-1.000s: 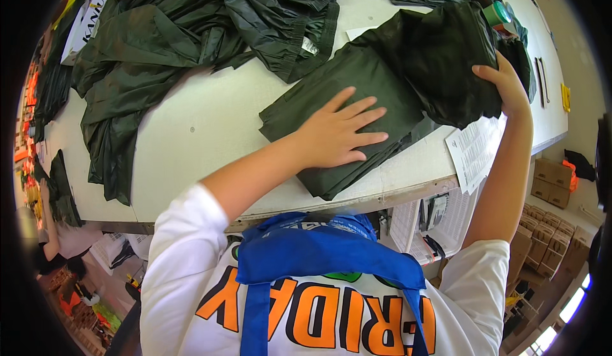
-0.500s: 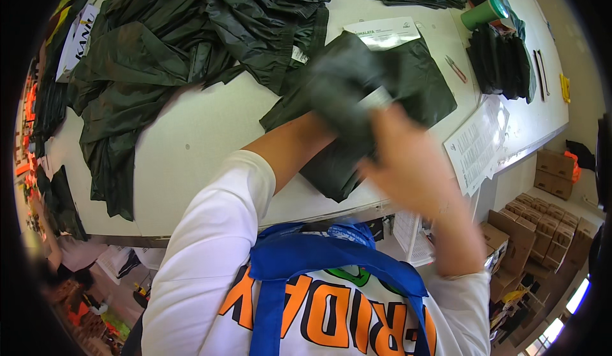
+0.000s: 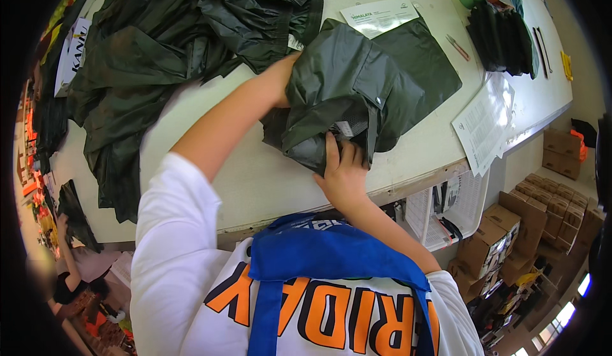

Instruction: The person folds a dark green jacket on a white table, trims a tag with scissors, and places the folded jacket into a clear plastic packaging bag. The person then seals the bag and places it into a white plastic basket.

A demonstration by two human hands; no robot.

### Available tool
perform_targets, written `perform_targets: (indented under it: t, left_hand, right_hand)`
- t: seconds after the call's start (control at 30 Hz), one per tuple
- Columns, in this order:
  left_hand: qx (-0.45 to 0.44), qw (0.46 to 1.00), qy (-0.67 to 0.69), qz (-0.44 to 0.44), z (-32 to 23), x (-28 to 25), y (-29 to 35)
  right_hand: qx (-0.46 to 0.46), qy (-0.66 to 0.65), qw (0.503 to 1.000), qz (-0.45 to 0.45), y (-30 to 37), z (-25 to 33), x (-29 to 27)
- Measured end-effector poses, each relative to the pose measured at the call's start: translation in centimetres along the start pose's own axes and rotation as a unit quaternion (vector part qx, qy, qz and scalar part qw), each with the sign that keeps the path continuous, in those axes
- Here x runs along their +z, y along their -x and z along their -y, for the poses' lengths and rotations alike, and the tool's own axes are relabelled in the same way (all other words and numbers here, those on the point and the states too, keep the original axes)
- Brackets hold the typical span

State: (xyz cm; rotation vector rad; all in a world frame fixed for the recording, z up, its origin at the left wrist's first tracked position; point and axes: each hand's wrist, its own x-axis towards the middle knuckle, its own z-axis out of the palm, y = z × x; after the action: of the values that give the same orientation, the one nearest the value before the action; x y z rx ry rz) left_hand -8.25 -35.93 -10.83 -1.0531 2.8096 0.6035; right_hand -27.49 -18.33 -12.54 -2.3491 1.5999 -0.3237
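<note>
Head view: so the dark green waterproof-looking garment (image 3: 335, 69) is on the white table (image 3: 204, 165), right in front of the person, and I'd call it partway folded. The right side lies flat and neat; the near part is bunched up, its mesh-lined opening facing the person, so that bit looks left to flatten. Left hand (image 3: 284, 79) is at the far-left edge, fingers hidden by fabric, can't tell the grip. Right hand (image 3: 347, 172) has its fingers loosely curled at the opening; can't tell if they're pinching anything. Big pile of loose dark green garments (image 3: 140, 63) at left looks unfolded. Containers: white basket (image 3: 478, 193) under the table has dark flat stuff inside; cardboard cartons (image 3: 553, 212) at right, contents not visible.
</note>
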Motion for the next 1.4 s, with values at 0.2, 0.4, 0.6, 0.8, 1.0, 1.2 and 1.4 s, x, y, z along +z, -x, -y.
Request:
perform_targets:
  t: [0.2, 0.4, 0.6, 0.8, 1.0, 1.2, 1.4]
  left_hand:
    - [-0.246, 0.845, 0.414, -0.234, -2.5, 10.1, 7.2]
    - [-0.314, 0.753, 0.535, -0.221, -14.6, 12.1, 10.8]
    - [-0.269, 0.794, 0.362, -0.407, -19.3, 7.1, 12.1]
    - [-0.240, 0.884, 0.267, -0.300, -21.2, 5.2, 11.6]
    - [-0.149, 0.921, 0.113, -0.341, -22.6, 7.0, 13.3]
    - [-0.167, 0.903, 0.078, -0.389, -23.3, 4.6, 10.2]
    - [-0.120, 0.912, 0.132, -0.370, -21.9, 4.2, 7.6]
  right_hand:
    - [-0.023, -0.036, 0.999, 0.011, 0.7, -1.4, 0.1]
    - [-0.120, -0.019, 0.992, 0.046, 3.7, -5.4, -5.5]
    - [-0.112, 0.011, 0.993, 0.038, 6.5, -4.8, -4.8]
    - [-0.080, 0.045, 0.992, 0.088, 7.4, -3.7, -5.2]
    - [-0.131, 0.002, 0.984, 0.122, 8.2, -3.7, -5.4]
    - [-0.180, -0.009, 0.978, 0.108, 8.6, -4.1, -4.8]
    - [-0.202, -0.311, 0.875, 0.311, 5.4, -5.4, -11.2]
